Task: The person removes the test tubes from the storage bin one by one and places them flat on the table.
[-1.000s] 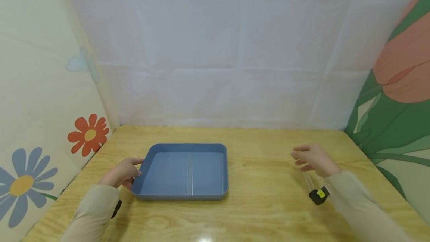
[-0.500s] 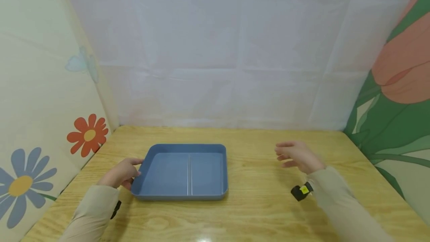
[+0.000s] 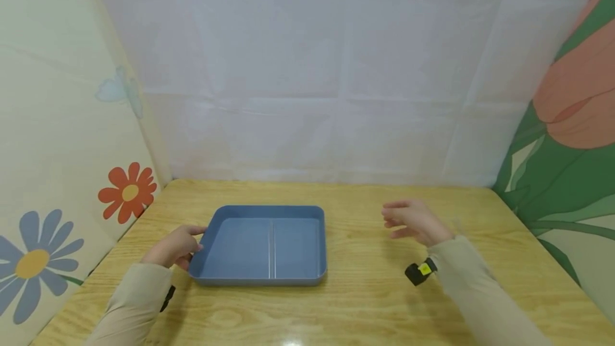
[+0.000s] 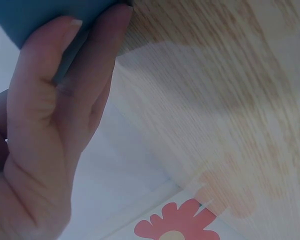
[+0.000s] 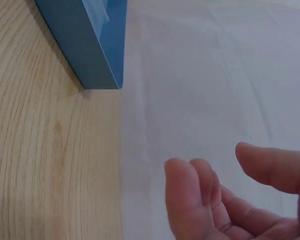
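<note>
A shallow blue tray point(image 3: 242, 247) with a raised divider across its inside lies on the table, left of middle. At its left wall, my left hand point(image 3: 173, 247) holds the side between thumb and fingers. In the left wrist view the thumb point(image 4: 40, 70) and a longer finger lie against the blue wall, and the other fingers are partly hidden. My right hand point(image 3: 415, 220) hovers over the table, well to the right of the tray, apart from it. Its fingers point(image 5: 182, 195) curve loosely, the thumb stands away from them, and nothing is in the hand.
The wooden table point(image 3: 355, 303) reaches back to a white cloth wall point(image 3: 307, 95). Flowered panels stand at both sides, with a red flower point(image 3: 128, 192) near the left edge. A small black camera point(image 3: 419, 274) hangs below the right wrist.
My right hand has moved left toward the tray, its fingers still loosely bent. The left hand and the tray have stayed in place.
</note>
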